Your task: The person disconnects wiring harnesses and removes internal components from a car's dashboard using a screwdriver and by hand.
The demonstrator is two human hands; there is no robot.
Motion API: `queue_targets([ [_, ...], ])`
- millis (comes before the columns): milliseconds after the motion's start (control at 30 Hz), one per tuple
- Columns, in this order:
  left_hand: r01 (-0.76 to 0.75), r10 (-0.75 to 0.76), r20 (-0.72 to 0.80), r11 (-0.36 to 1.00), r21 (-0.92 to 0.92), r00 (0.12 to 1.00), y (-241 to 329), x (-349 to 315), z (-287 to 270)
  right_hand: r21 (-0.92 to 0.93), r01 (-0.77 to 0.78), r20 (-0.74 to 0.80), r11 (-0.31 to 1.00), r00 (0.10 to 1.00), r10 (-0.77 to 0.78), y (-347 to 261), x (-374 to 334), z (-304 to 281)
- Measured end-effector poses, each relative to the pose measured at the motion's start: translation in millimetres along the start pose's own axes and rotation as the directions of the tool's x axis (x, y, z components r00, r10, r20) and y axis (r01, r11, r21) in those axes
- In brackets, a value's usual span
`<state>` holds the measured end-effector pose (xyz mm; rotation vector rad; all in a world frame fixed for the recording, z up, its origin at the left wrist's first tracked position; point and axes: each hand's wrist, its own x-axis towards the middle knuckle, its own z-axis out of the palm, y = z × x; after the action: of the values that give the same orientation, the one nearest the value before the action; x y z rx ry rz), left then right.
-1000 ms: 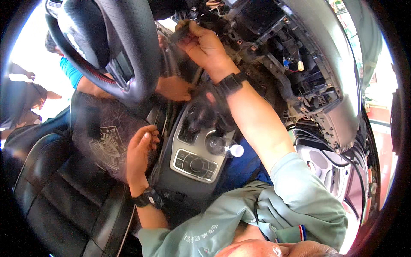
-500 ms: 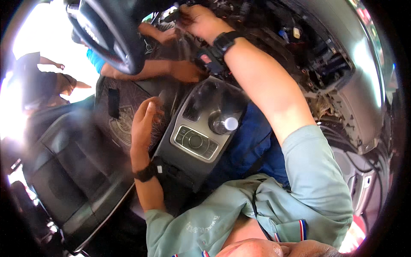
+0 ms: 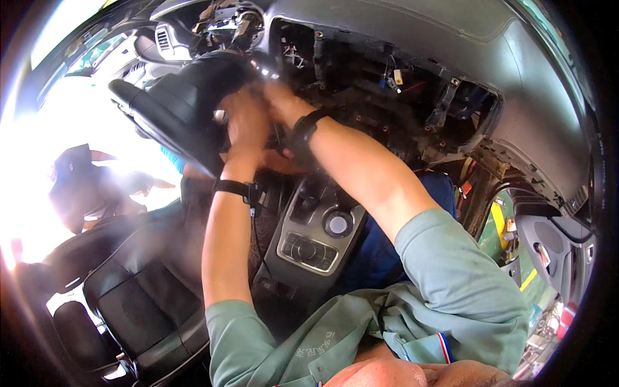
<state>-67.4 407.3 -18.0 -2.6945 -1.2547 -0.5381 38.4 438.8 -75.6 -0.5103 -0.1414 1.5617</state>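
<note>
Both my hands reach into the opened dashboard beside the steering column. My left hand (image 3: 247, 122) is blurred, close behind the steering wheel (image 3: 161, 122), and its fingers are hidden. Right beside it is my right hand (image 3: 282, 103), its fingertips lost in the dark next to a small shiny part (image 3: 267, 72). What either hand touches cannot be made out. Below my wrists, another person's forearm (image 3: 284, 162) shows in part, behind my left arm.
The centre console (image 3: 274, 284) has a control dial (image 3: 306, 251) and a bottle with a white cap (image 3: 338, 224) in its cup holder. The stripped dashboard (image 3: 412, 39) exposes brackets and a loose connector (image 3: 398, 77). A black seat (image 3: 145, 297) stands at left; another person (image 3: 90, 187) is outside.
My left hand has moved from beside the console up to the steering column, next to my right hand. The view has shifted, showing more dashboard. The other person's arms are now mostly covered.
</note>
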Motion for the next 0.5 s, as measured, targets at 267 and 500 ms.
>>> queue_targets([
  [267, -0.049, 0.013, 0.148, 0.969, 0.242, 0.989, -9.6, 21.6, -12.4, -0.547, 0.051, -0.159, 0.836, 0.974, -0.163, 3.9, -55.4, 20.2],
  [500, -0.028, -0.02, 0.153, 0.952, 0.303, 0.988, -11.7, 22.2, -3.8, -0.932, 0.362, 0.345, -0.012, 0.879, -0.328, -88.5, -244.9, 55.7],
])
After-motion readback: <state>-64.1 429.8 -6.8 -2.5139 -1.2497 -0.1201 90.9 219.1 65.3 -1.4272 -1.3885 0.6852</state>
